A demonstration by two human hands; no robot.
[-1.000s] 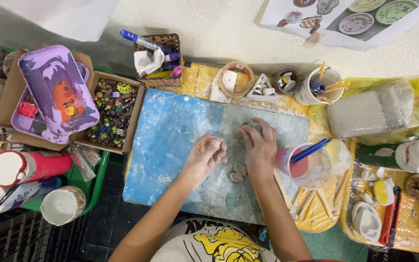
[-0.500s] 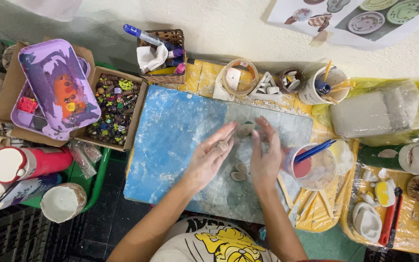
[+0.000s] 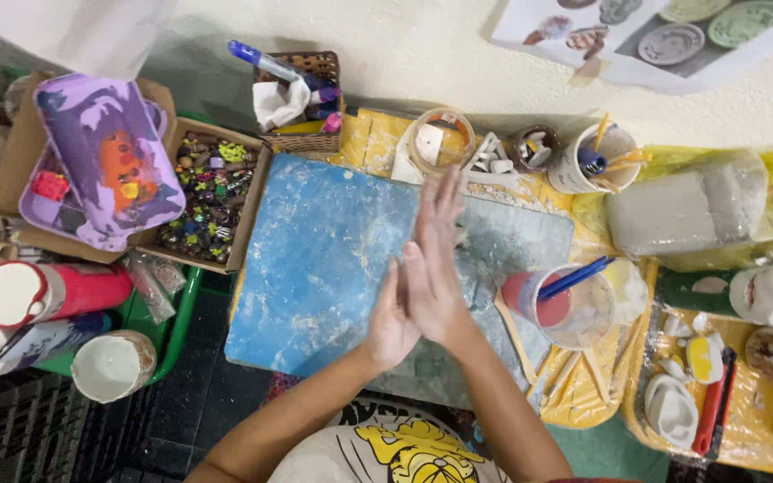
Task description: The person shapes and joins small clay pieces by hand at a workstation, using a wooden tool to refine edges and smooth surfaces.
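A blue, paint-streaked board fills the middle of the frame on a cluttered table with a yellow cover at the right, against a pale wall along the top. At upper left a purple tray rests over a box of beads; a wicker basket sits at top centre, a grey clay block at right. Over the board's centre the left hand and right hand are pressed palm to palm, fingers straight and together, pointing up the frame. Whatever lies between the palms is hidden. A plastic cup with a blue brush stands just right of the hands
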